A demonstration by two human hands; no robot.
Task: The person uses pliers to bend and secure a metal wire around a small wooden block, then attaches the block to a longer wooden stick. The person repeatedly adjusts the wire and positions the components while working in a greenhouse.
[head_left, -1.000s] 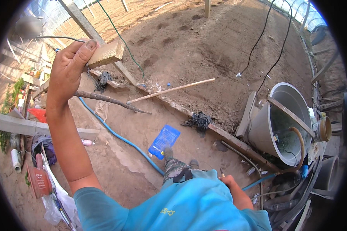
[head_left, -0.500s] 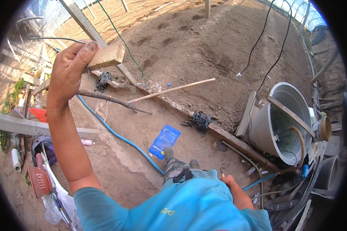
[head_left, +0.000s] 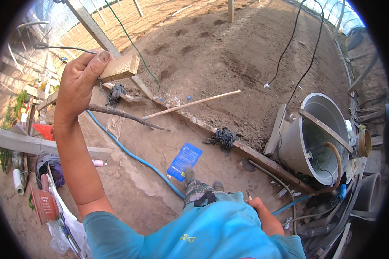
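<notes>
From the head view, a blue packet [head_left: 184, 159] lies on the bare ground [head_left: 140, 203]. Up and left of the packet, the left hand [head_left: 78, 82] has its fingers curled around the end of a wooden beam [head_left: 124, 67], thumb pressed along it. Below right of the packet, the right hand [head_left: 256, 203] pinches a slim tool [head_left: 249, 195], mostly hidden. A blue hose [head_left: 135, 155] curves left of the packet; a grey tub [head_left: 291, 151] stands tilted well to its right.
</notes>
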